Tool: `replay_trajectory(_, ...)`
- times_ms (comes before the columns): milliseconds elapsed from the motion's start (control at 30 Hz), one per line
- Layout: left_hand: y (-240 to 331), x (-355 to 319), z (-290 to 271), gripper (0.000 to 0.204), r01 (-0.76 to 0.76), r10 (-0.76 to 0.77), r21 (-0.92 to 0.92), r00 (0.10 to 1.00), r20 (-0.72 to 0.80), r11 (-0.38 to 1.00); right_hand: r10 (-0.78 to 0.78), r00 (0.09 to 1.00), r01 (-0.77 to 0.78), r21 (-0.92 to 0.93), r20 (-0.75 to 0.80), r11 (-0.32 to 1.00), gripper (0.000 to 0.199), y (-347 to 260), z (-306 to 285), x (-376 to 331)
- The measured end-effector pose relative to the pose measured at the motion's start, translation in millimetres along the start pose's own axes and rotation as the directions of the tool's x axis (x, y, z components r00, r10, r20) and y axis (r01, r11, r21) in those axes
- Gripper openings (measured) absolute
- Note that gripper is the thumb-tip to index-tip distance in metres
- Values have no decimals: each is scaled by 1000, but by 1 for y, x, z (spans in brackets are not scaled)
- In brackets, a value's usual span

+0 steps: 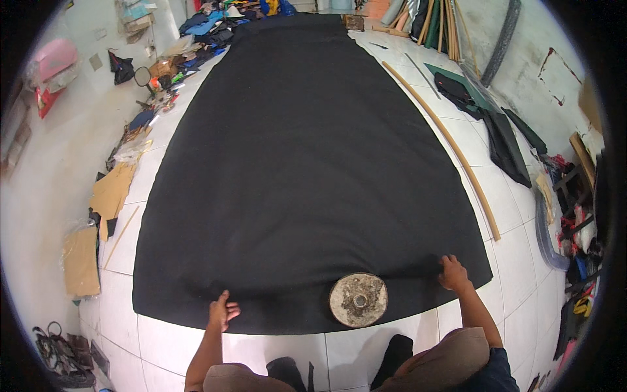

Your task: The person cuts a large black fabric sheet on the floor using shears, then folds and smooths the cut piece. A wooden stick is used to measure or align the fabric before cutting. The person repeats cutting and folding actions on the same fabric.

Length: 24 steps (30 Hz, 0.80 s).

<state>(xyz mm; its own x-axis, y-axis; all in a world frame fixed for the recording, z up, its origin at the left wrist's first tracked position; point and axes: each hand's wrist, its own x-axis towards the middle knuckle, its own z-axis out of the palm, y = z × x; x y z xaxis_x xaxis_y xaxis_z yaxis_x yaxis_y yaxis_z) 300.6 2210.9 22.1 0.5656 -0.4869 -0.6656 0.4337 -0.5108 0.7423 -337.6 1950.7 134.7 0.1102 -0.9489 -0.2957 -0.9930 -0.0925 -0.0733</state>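
Note:
A long sheet of black fabric (307,163) lies spread over the tiled floor, its near edge just in front of my feet. Over the near left part of it is my left hand (224,311), fingers apart and holding nothing. At the near right, my right hand (452,273) has its fingers curled closed at the cloth, seemingly pinching it. A low ridge in the fabric runs across between my hands. Close to the near edge, right of the middle, a thick round disc (343,308) with a stained, off-white face and a central hole rests on the cloth.
A long tan tube or strip (450,140) lies along the fabric's right side. Dark cloth pieces (509,147) lie beyond it, by the right wall. Brown card sheets (82,261) and clutter line the left wall. Rolls and poles (441,29) lean at the back right.

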Motion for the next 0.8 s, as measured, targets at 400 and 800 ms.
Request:
replay_trajectory(400,-28,0,50,75,84,-123,127,931,344,988,-927,375,927,-5,19,375,52,-190,-18,-38)
replay_trajectory(800,-36,1,42,83,103,-116,59,935,336,993,-940,274,944,243,-204,222,33,-169,13,-105)
